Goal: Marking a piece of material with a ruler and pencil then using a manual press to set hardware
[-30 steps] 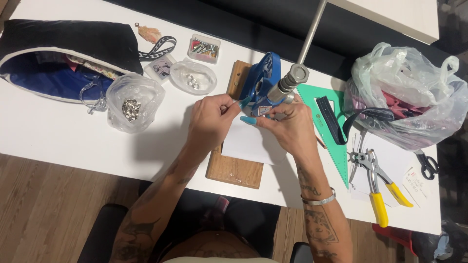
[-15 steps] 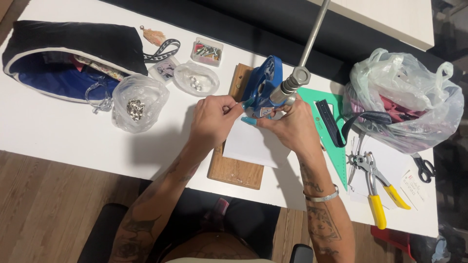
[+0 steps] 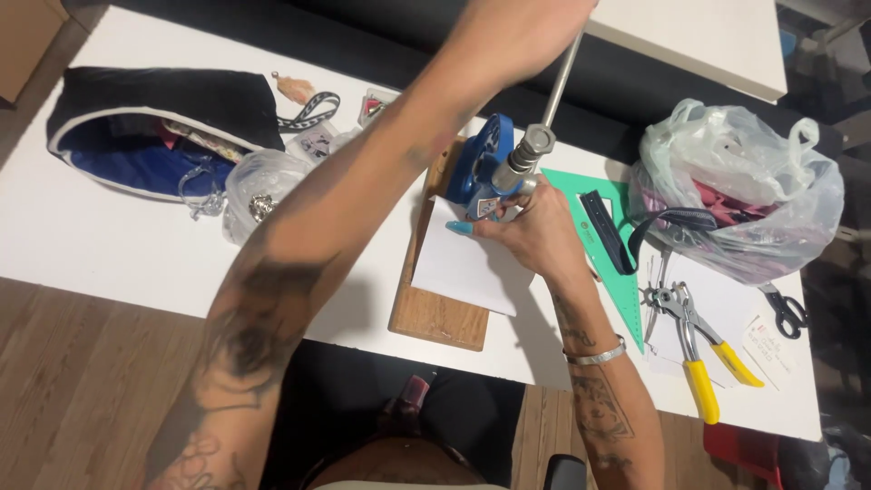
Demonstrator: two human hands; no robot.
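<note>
Now my right hand [image 3: 535,231] pinches the white piece [image 3: 467,268] under the blue press [image 3: 481,163]; my left hand [image 3: 517,32] reaches the lever [image 3: 562,77], its grip unclear, pressing not yet done.

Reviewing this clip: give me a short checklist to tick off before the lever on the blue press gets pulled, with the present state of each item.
1. Left hand on the metal lever: cannot tell; it is raised by the lever's top at the frame edge, grip unclear.
2. Right hand steadying the piece under the blue hand press: ok.
3. Fingers clear of the die: not ok, they sit right at the press head.
4. White sheet flat on the wooden base board: ok.
5. Base board fully on the white table: ok.
6. Yellow-handled pliers out of the way: ok.
</note>
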